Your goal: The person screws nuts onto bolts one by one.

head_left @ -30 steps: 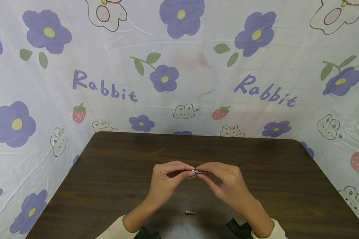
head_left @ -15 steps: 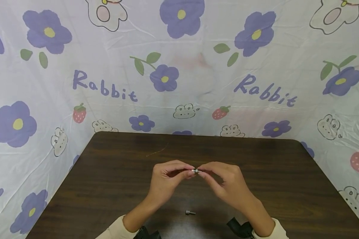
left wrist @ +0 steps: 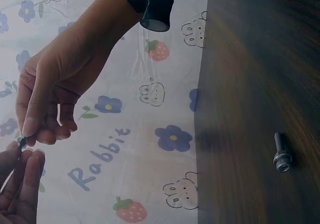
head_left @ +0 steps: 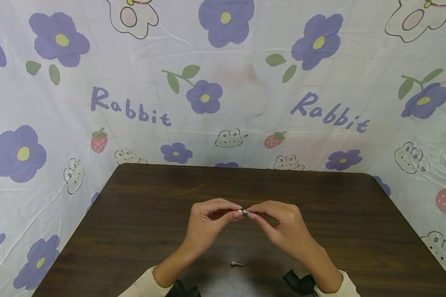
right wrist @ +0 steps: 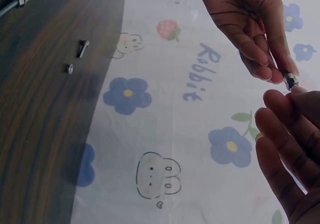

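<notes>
A small silver bolt point(head_left: 244, 211) with a wider, nut-like collar is held up above the table between both hands. My left hand point(head_left: 212, 218) pinches its left end between thumb and forefinger. At the other end, my right hand point(head_left: 278, 220) pinches it the same way, fingertips nearly meeting the left ones. In the right wrist view the bolt point(right wrist: 290, 81) shows between the two hands, its ends covered by fingertips. Below the hands, a larger socket-head bolt point(head_left: 236, 264) with rings under its head lies on its side on the table.
The dark wooden table point(head_left: 141, 231) stands against a printed cloth point(head_left: 252, 115) with flowers and rabbits. A small screw point(right wrist: 83, 49) and a small nut-like piece point(right wrist: 69, 69) lie on the table in the right wrist view. Black camera mounts point(head_left: 299, 284) sit at the wrists.
My right fingertips have shifted slightly right along the held bolt, so its collar shows more between the hands. The left hand stays almost still, and the bolt on the table has not moved.
</notes>
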Demonstrator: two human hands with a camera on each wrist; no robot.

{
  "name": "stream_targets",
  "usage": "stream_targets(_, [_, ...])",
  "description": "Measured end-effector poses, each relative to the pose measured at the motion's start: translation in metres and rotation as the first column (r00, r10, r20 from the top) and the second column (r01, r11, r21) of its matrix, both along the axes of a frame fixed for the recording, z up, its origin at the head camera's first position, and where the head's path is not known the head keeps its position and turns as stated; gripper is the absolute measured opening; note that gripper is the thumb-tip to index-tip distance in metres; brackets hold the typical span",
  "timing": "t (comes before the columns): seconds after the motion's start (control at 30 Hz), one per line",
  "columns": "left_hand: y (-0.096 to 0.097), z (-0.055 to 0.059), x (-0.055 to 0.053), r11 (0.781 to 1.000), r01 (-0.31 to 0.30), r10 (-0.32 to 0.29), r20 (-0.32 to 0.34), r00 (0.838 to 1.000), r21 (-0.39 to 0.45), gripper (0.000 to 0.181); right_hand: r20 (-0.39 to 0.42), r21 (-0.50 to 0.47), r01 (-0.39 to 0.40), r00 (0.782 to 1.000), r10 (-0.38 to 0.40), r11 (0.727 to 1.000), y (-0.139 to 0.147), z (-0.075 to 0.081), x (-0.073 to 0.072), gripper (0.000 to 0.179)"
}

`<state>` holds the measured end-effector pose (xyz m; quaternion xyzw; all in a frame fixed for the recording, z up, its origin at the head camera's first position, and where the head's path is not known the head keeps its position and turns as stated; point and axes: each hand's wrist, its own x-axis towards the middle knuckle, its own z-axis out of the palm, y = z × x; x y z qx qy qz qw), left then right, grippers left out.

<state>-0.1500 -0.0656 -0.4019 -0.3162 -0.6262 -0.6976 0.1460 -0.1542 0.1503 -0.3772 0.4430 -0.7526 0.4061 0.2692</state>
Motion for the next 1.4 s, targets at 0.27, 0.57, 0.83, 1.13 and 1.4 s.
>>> stream_targets(0.27, [-0.0008, 0.0026, -0.0004, 0.997, -0.002, 0.000, -0.031, 1.000, -0.071, 0.027, 0.010, 0.000, -0.002, 1.000, 0.002, 1.000, 0.0001, -0.0003, 0.0005, 0.025])
stream_targets(0.57, [-0.0010, 0.0047, 0.0009, 0.992, -0.013, 0.007, -0.051, 0.999, -0.122, 0.017, 0.011, 0.000, -0.019, 1.000, 0.019, 1.000, -0.0009, 0.0001, 0.0008, 0.027])
stream_targets(0.83, [0.0007, 0.0034, 0.0020, 0.988, -0.047, 0.040, -0.049, 0.998, -0.147, 0.013, -0.006, 0.000, -0.026, 1.000, 0.026, 1.000, -0.0015, 0.0016, 0.0016, 0.021])
stream_targets(1.13, [0.0012, 0.0023, 0.0026, 0.982, -0.059, 0.052, -0.044, 0.998, -0.181, 0.005, -0.009, 0.014, -0.034, 0.999, 0.034, 0.999, -0.0018, 0.0024, 0.0025, 0.011])
stream_targets(1.4, [0.0013, 0.0003, 0.0026, 0.977, -0.042, 0.044, 0.005, 0.999, -0.208, 0.007, -0.016, 0.025, -0.058, 0.998, 0.058, 0.998, -0.0015, 0.0018, 0.0024, 0.006])
